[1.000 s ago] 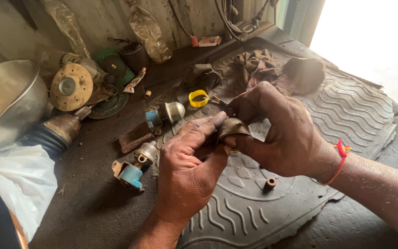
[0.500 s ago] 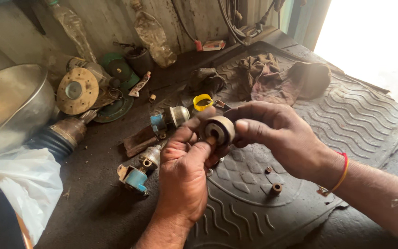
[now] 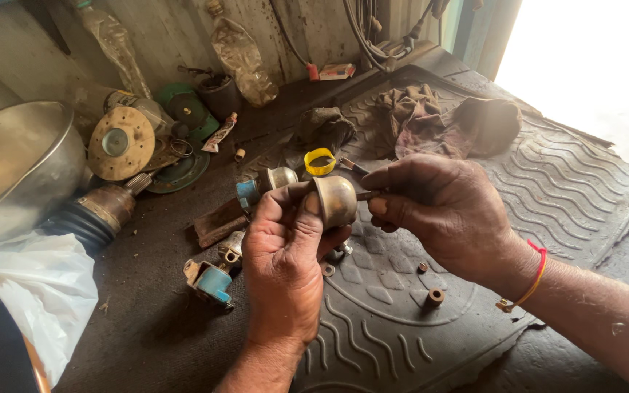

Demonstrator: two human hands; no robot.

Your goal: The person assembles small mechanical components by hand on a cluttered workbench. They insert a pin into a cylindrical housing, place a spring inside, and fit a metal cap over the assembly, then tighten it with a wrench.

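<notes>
L hand (image 3: 283,271) gripped a small brass bell-shaped part (image 3: 335,201) w/ thumb and fingers, held above the grey rubber mat (image 3: 547,204). R hand (image 3: 442,212) pinched a thin pin (image 3: 368,195) at the part's side. Blue valve piece (image 3: 211,279) lay just left; yellow ring (image 3: 319,161) and brown rag (image 3: 431,120) farther back.

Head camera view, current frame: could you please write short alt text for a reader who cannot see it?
Two bare hands hold a small brass-coloured, cup-shaped metal part over a ribbed rubber mat: the left hand grips it, and the right hand pinches the thin pin at its side. Small metal parts, a yellow ring and a rag lie around them.
</notes>
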